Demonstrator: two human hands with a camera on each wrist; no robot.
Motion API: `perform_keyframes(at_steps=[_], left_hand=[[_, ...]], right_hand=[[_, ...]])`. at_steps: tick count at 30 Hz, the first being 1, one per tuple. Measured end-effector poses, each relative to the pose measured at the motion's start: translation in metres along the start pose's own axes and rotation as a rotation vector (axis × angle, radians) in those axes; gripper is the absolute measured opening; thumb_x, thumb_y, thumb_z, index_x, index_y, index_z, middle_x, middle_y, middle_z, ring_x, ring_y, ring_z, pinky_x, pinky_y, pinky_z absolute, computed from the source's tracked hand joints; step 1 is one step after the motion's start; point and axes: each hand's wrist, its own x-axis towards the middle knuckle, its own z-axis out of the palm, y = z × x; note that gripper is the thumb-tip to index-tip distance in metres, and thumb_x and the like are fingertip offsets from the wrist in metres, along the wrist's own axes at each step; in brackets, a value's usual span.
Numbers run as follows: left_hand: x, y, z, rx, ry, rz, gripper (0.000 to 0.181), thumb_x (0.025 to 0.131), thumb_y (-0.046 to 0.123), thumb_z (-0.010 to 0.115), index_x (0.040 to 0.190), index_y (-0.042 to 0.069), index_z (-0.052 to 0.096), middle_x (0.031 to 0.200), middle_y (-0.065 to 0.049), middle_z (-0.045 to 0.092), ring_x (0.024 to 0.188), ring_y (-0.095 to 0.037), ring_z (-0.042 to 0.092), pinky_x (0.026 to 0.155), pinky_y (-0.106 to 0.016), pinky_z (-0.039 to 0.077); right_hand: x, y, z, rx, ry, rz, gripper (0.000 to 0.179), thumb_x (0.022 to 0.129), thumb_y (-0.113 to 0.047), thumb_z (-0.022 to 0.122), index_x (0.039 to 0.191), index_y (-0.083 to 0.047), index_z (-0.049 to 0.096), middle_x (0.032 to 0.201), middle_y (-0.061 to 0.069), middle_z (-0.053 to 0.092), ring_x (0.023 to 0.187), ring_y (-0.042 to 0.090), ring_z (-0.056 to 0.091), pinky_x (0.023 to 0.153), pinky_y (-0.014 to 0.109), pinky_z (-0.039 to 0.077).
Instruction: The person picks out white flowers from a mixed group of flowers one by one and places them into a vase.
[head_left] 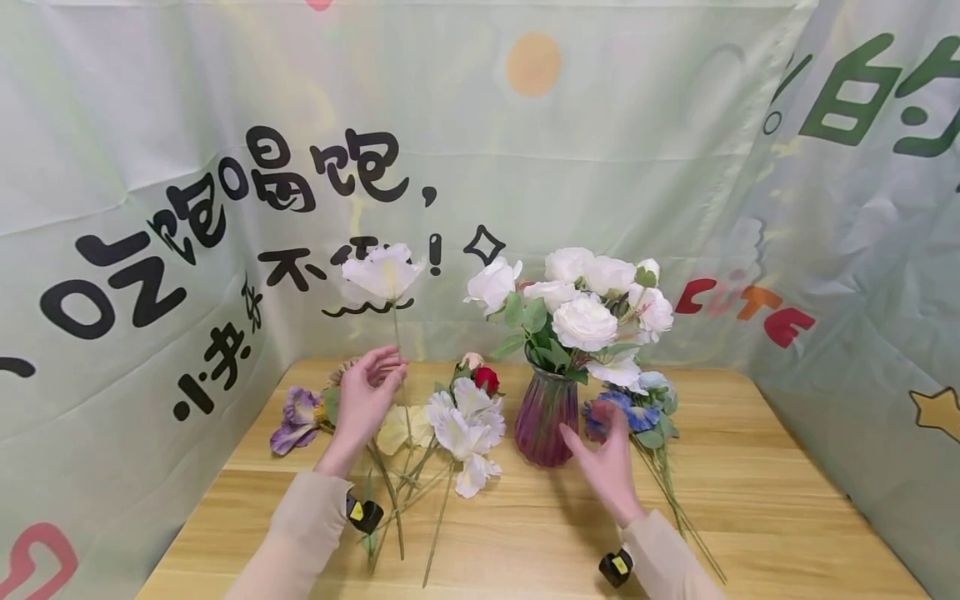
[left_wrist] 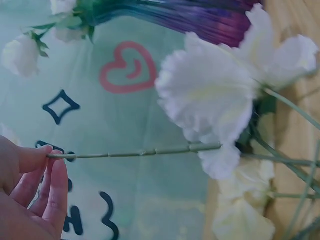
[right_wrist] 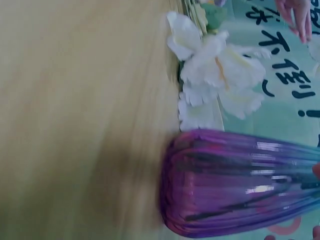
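Observation:
My left hand pinches the thin green stem of a white artificial flower between thumb and fingertips. The bloom stands upright above the hand in the head view. Beside the purple ribbed glass vase, my right hand has its thumb and fingers spread; whether they touch the glass I cannot tell. White roses with green leaves fill the vase's mouth. Stems show through the purple glass in the right wrist view, where only fingertips of the right hand appear at the edge.
White irises, a red rosebud, a pale yellow flower and a purple flower lie left of the vase. Blue flowers with long stems lie to its right. A printed cloth hangs behind the wooden table.

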Motion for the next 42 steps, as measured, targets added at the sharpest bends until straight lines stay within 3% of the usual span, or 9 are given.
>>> perform_keyframes(at_steps=[4,6,15,30,33,37,42], left_hand=[[0.001,0.015,0.003,-0.036,0.011,0.020,0.035,0.096,0.005,0.066,0.130,0.003,0.061,0.119,-0.019,0.071,0.103,-0.026,0.070,0.080,-0.017,0.058],[0.002,0.023,0.004,-0.047,0.020,0.026,0.035,0.095,0.005,0.067,0.130,0.004,0.061,0.119,-0.017,0.071,0.101,-0.020,0.070,0.081,-0.018,0.059],[0.006,0.058,0.020,-0.143,0.042,0.095,0.030,0.095,0.003,0.067,0.124,0.002,0.063,0.114,-0.020,0.070,0.090,-0.010,0.067,0.079,-0.023,0.061],[0.012,0.107,0.050,-0.254,0.020,0.245,0.023,0.095,0.001,0.064,0.118,-0.004,0.063,0.106,-0.025,0.068,0.082,-0.004,0.067,0.077,-0.027,0.062],[0.013,0.116,0.056,-0.270,0.025,0.279,0.023,0.095,0.002,0.065,0.117,-0.004,0.062,0.104,-0.023,0.068,0.081,-0.004,0.067,0.075,-0.027,0.062],[0.015,0.129,0.066,-0.274,0.038,0.312,0.025,0.096,0.004,0.065,0.119,-0.004,0.061,0.105,-0.020,0.068,0.083,-0.017,0.069,0.069,-0.024,0.059],[0.015,0.140,0.080,-0.272,0.026,0.371,0.026,0.096,0.003,0.064,0.121,-0.005,0.059,0.104,-0.020,0.068,0.084,-0.031,0.070,0.068,-0.036,0.061]], right_hand=[[0.009,0.002,-0.001,0.006,-0.054,0.014,0.078,0.088,-0.020,0.079,0.147,-0.002,0.033,0.148,0.022,0.042,0.140,0.036,0.043,0.115,0.051,0.042],[0.012,0.004,0.000,-0.011,-0.089,0.020,0.083,0.088,-0.025,0.079,0.151,-0.005,0.030,0.154,0.023,0.039,0.144,0.039,0.038,0.117,0.055,0.038],[0.022,0.005,0.009,-0.085,-0.177,0.034,0.091,0.088,-0.034,0.079,0.156,-0.006,0.027,0.157,0.024,0.039,0.144,0.044,0.041,0.118,0.057,0.037],[0.021,0.006,0.020,-0.087,-0.119,0.009,0.087,0.080,-0.028,0.086,0.149,-0.007,0.037,0.147,0.023,0.049,0.133,0.046,0.052,0.106,0.057,0.049],[0.020,0.006,0.022,-0.109,-0.091,-0.008,0.087,0.078,-0.030,0.088,0.147,-0.007,0.040,0.143,0.022,0.053,0.128,0.044,0.056,0.103,0.056,0.052],[0.018,0.005,0.023,-0.146,-0.063,-0.033,0.087,0.076,-0.032,0.089,0.144,-0.006,0.043,0.139,0.022,0.056,0.124,0.042,0.059,0.100,0.056,0.054],[0.017,0.008,0.022,-0.159,-0.055,-0.048,0.088,0.075,-0.032,0.090,0.145,-0.006,0.043,0.139,0.022,0.057,0.122,0.043,0.060,0.099,0.056,0.054]])
